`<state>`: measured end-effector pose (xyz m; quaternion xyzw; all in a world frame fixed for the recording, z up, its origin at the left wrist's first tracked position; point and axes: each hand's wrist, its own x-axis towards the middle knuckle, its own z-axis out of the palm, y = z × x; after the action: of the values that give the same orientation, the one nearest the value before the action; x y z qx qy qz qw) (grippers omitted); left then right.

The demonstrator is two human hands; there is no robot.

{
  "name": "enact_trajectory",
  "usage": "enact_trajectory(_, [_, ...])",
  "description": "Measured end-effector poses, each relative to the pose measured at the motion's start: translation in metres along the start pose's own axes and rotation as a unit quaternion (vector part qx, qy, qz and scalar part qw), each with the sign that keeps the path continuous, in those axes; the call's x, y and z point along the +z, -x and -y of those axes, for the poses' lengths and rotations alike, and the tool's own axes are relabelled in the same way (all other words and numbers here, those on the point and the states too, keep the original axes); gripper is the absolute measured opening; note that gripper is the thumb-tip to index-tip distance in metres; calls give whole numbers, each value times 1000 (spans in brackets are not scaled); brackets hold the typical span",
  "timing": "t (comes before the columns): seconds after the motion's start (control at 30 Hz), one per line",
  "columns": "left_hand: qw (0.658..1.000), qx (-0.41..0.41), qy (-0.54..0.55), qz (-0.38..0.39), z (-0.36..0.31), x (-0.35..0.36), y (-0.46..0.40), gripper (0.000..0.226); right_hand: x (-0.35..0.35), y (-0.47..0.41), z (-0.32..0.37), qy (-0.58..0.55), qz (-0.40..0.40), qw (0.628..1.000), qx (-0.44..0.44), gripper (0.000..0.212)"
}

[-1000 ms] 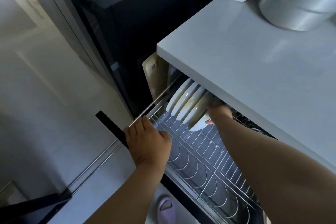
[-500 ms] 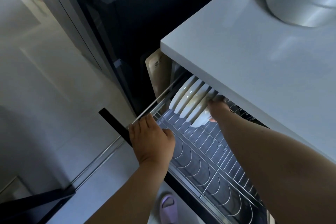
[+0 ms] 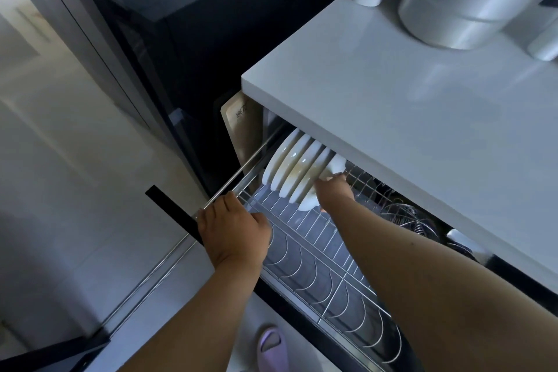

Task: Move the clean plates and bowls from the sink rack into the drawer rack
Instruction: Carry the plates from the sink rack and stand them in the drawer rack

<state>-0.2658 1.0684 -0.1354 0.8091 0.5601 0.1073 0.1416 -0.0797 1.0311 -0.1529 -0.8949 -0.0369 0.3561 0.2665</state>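
Left hand [image 3: 234,234] gripped drawer rack [image 3: 317,254] rail at centre frame; right hand [image 3: 333,190] clasped the nearest plate [image 3: 308,201] upright beside the others.

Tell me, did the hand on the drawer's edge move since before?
No. The left hand still grips the same spot on the drawer rack, just as far from the white countertop corner.
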Motion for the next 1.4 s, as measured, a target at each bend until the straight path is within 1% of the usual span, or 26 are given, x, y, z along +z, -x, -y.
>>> enact_trajectory(0.07, [1000,5,-1,6,-1,-2,1,53,-3,10,-7,-27,23,999,-18,62])
enact_trajectory(0.2, [999,8,-8,31,-2,-4,2,43,-21,33,-20,-56,30,997,-46,51])
enact_trajectory(0.3, [999,0,0,53,-4,-7,3,37,-43,52,-27,-64,30,996,-62,40])
enact_trajectory(0.4, [998,-11,14,63,-8,-11,4,28,-68,69,-39,-96,42,993,-54,27])
enact_trajectory(0.47, [996,-19,37,80,-18,-13,8,32,-84,78,-47,-113,39,991,-63,20])
enact_trajectory(0.5, [995,-14,49,90,-26,-14,11,37,-93,82,-51,-118,33,990,-70,24])
enact_trajectory(0.57, [991,16,76,109,-50,-17,20,40,-109,88,-61,-130,15,988,-77,28])
enact_trajectory(0.63, [985,45,102,134,-78,-16,31,41,-126,94,-73,-148,-2,986,-76,24])
enact_trajectory(0.73, [969,78,138,188,-123,-15,51,45,-153,100,-93,-186,-23,979,-74,26])
enact_trajectory(0.83, [955,117,145,231,-165,-19,76,39,-182,112,-117,-206,-52,974,-72,25])
enact_trajectory(0.93, [937,178,153,260,-203,-21,104,35,-208,121,-147,-237,-85,966,-67,32])
enact_trajectory(1.07, [913,242,170,280,-244,-20,147,33,-238,133,-192,-311,-117,943,-30,18])
enact_trajectory(1.2, [882,307,168,316,-280,-23,199,32,-266,153,-244,-348,-154,925,-11,18])
enact_trajectory(1.4, [823,394,168,374,-334,-27,279,31,-322,195,-327,-391,-225,892,28,16])
